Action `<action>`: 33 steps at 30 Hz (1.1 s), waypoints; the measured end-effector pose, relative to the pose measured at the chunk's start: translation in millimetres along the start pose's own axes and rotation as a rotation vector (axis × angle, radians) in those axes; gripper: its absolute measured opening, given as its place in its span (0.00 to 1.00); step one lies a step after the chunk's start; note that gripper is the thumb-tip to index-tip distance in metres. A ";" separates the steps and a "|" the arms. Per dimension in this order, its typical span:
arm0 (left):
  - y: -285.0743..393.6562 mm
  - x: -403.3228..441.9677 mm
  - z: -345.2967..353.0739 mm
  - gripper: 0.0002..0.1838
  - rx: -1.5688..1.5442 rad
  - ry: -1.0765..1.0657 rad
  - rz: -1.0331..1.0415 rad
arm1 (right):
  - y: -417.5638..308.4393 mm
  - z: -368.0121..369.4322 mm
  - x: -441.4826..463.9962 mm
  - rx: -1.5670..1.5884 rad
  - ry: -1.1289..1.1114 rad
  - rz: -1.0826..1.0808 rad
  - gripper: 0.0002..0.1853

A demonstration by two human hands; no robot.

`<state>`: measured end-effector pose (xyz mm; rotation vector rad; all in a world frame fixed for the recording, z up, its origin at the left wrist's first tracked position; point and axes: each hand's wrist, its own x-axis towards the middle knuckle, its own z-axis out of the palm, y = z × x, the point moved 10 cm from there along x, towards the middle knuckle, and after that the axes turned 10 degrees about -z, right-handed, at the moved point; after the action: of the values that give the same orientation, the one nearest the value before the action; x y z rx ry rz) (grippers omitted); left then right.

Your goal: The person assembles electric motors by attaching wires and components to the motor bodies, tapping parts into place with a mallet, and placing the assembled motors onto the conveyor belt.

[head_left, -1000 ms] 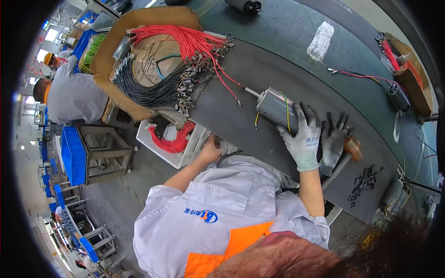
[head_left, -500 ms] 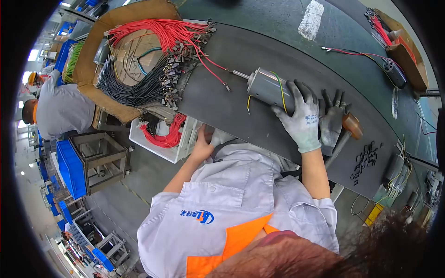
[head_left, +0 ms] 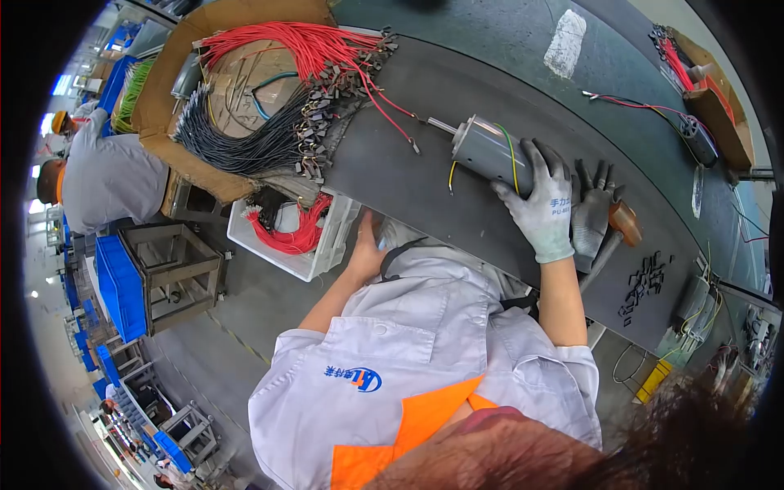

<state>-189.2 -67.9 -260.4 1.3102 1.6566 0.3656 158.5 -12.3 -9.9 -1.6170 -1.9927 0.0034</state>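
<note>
A grey cylindrical electric motor (head_left: 483,150) lies on the dark bench mat, its shaft pointing left. A green-yellow wire runs over its body, and a short yellow lead hangs at its front. My right hand (head_left: 545,204), in a grey-and-white glove, is closed around the motor's rear end. My left hand (head_left: 367,251) is bare and low at the bench's front edge, beside a white crate (head_left: 333,238). Its visible fingers are stretched out and nothing shows in them; part of the hand is hidden. A loose glove (head_left: 588,224) and a hammer (head_left: 625,223) lie right of my right hand.
A cardboard box (head_left: 155,98) of red wires (head_left: 278,45) and black wires (head_left: 237,147) stands at the left. Small black pieces (head_left: 645,287) lie at the right. Another motor (head_left: 698,140) with leads sits farther back. A co-worker (head_left: 110,180) is at far left.
The whole view has shifted slightly, moving the bench things rightward in the picture. My right hand stays on the motor; my left hand remains by the bench edge with more of it showing.
</note>
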 end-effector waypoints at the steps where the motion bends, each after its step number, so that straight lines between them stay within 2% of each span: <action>1: 4.2 -1.2 0.2 0.56 -0.068 -0.029 0.032 | 1.9 1.3 0.1 0.005 -0.003 0.012 0.42; 6: 16.1 -23.5 -5.3 0.52 -0.213 0.012 0.097 | 4.6 4.1 -0.9 0.012 -0.041 0.066 0.43; 8: -8.8 17.8 7.7 0.48 -0.048 0.113 0.172 | 4.9 6.9 3.0 0.016 -0.050 0.051 0.44; 10: -1.1 50.8 10.2 0.46 0.040 0.151 0.220 | 9.4 8.7 1.8 0.004 -0.074 0.073 0.44; 12: 31.1 56.8 22.3 0.41 0.175 0.206 0.501 | 8.5 7.1 1.1 -0.011 -0.064 0.081 0.44; 16: 2.6 70.6 60.8 0.38 0.336 0.030 0.550 | 3.6 5.9 -3.2 -0.068 -0.061 0.074 0.45; 17: 15.7 66.2 50.1 0.38 0.332 0.024 0.568 | 2.3 5.6 -0.3 -0.095 -0.062 0.049 0.45; 19: 25.1 45.8 12.6 0.35 0.304 0.144 0.493 | -1.0 2.8 2.5 -0.128 -0.066 0.032 0.45; 22: 14.6 44.1 29.0 0.34 0.276 0.137 0.562 | -19.2 4.4 17.7 -0.348 -0.099 -0.125 0.47; 23: 8.9 42.1 30.9 0.33 0.269 0.130 0.591 | -22.6 5.2 26.9 -0.346 -0.096 -0.115 0.47; 24: 4.6 38.9 28.2 0.33 0.284 0.117 0.595 | -21.7 20.1 37.6 -0.297 -0.245 -0.066 0.47; 26: -15.8 52.6 22.0 0.31 0.220 0.013 0.357 | -17.5 46.8 48.7 -0.200 -0.533 0.047 0.47; 27: -22.8 61.8 24.8 0.30 0.186 -0.042 0.251 | -13.9 46.3 54.3 -0.209 -0.519 0.080 0.47; 28: -19.9 59.7 26.6 0.30 0.200 -0.074 0.278 | -14.1 48.0 56.7 -0.189 -0.518 0.068 0.47; 30: -25.4 57.9 8.1 0.28 0.075 0.051 0.196 | -15.0 46.2 54.5 -0.158 -0.501 0.029 0.46; 33: 0.7 65.1 30.9 0.28 0.105 -0.086 0.288 | -11.0 20.9 54.0 -0.133 -0.457 0.072 0.48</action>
<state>-161.5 -20.4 -307.1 1.6274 1.4337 0.3902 133.9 40.5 -0.9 -1.9036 -2.3083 0.2978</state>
